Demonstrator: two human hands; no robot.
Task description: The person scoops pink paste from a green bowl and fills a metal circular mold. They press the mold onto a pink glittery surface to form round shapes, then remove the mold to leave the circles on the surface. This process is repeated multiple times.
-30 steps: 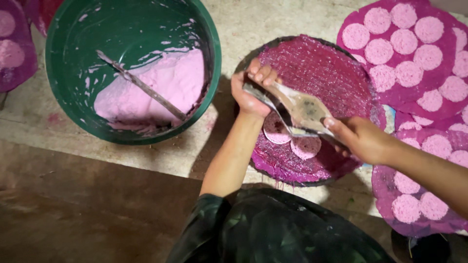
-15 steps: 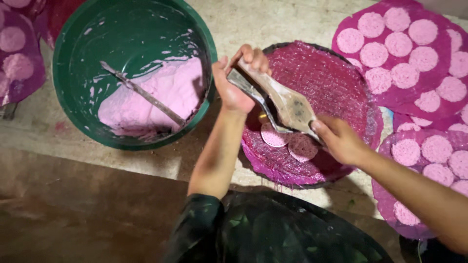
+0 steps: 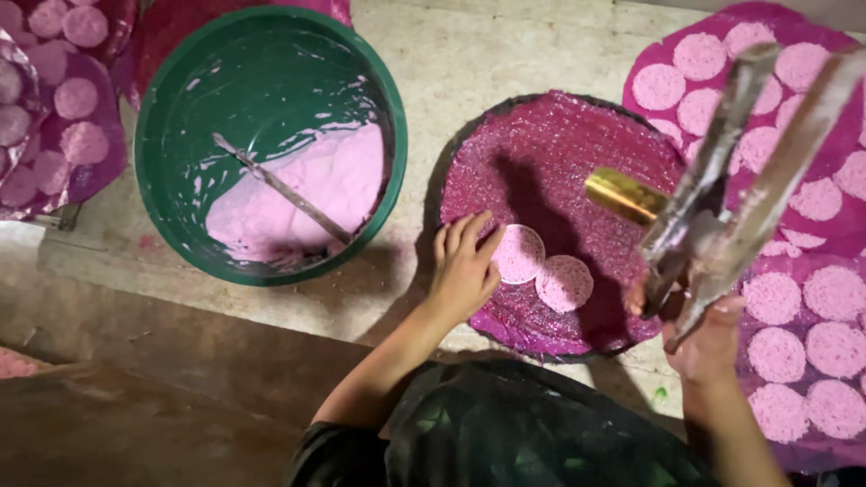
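Left of the left hand (image 3: 465, 271), the green basin (image 3: 162, 135) of pink batter sits apart. That hand has come off the metal press (image 3: 722, 216) and now lies flat, grip apart, touching a pink disc (image 3: 519, 254) on the round tray (image 3: 541, 135). The right hand (image 3: 704, 338), grip clamped on the press, has lifted it clear, leaving bare tray above.

1. A pale, speckled concrete floor (image 3: 505, 54) spreads around the green basin (image 3: 162, 117)
2. Below the basin, the floor turns to a darker brown strip (image 3: 135, 397)
3. Light is dim and warm
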